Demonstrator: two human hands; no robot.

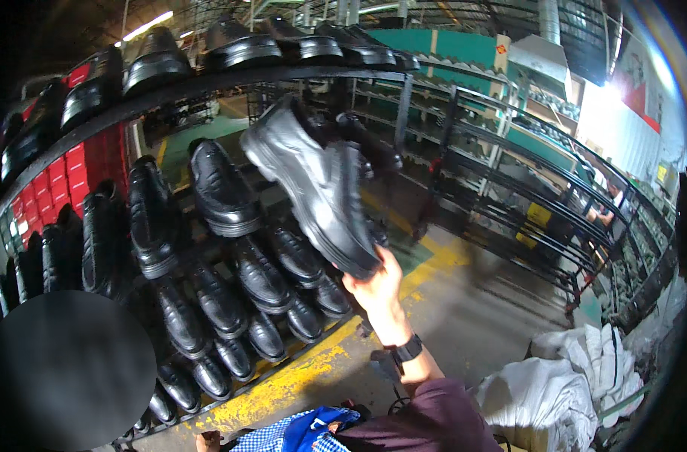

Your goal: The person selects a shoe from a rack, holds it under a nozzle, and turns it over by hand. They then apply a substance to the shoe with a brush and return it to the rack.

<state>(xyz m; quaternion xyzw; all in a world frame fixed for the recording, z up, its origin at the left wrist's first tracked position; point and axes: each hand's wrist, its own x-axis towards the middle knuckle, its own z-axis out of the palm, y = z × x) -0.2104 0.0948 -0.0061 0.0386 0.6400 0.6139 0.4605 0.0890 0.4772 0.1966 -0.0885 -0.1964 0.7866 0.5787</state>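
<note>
My right hand [377, 290] grips a black leather shoe [313, 181] by its toe end, holding it up in front of the rack. The shoe is tilted, with its thick sole edge facing left and its heel end up and away. A dark wristwatch [407, 349] sits on my right wrist. Just a bit of my left hand [208, 441] shows at the lower edge, beside blue checked cloth; its fingers are too cut off to read. Nearest to the held shoe, a black loafer [223, 188] rests on the rack among several other black shoes.
The black metal shoe rack [306, 73] fills the left, shoes on its several tiers. A dark wheeled rack [509, 196] stands at right, with white sacks [543, 399] below it. Red boxes [65, 181] lie behind. Yellow lines mark the floor. Another person [607, 203] is far right.
</note>
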